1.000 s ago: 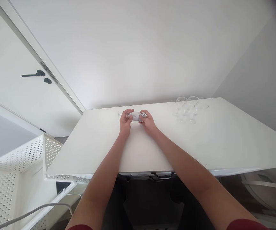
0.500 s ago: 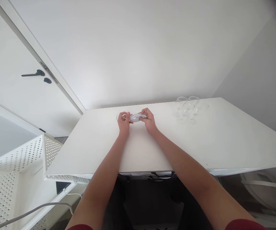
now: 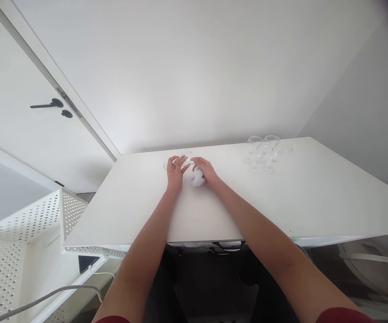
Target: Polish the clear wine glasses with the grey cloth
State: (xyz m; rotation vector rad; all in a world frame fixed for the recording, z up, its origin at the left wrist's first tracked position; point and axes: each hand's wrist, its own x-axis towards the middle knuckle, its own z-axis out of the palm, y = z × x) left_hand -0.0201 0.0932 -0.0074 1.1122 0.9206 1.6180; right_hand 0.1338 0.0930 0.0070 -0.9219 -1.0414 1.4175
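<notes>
My left hand [image 3: 174, 172] is closed around a clear stemmed glass [image 3: 187, 157], which is tilted onto its side above the table. The bowl points right, toward my other hand, while the foot shows beyond my left fingers. In my right hand [image 3: 206, 169] a white cloth [image 3: 198, 178] is bunched up, hanging below the fingers. The right fingertips are at the rim of the bowl; whether they touch it I cannot tell. Part of the stem is hidden behind the left fingers.
Several clear stemmed glasses [image 3: 264, 152] stand grouped at the back right of the white table [image 3: 248, 202], near the wall. A door with a black handle [image 3: 47, 104] is at the left. White perforated panels [image 3: 74, 208] and a grey cable [image 3: 46, 294] lie beyond the left edge.
The white cloth has come off the glass bowl and now hangs bunched under my right hand, nearer to me. The clear bowl is uncovered. My left hand keeps its hold on the glass.
</notes>
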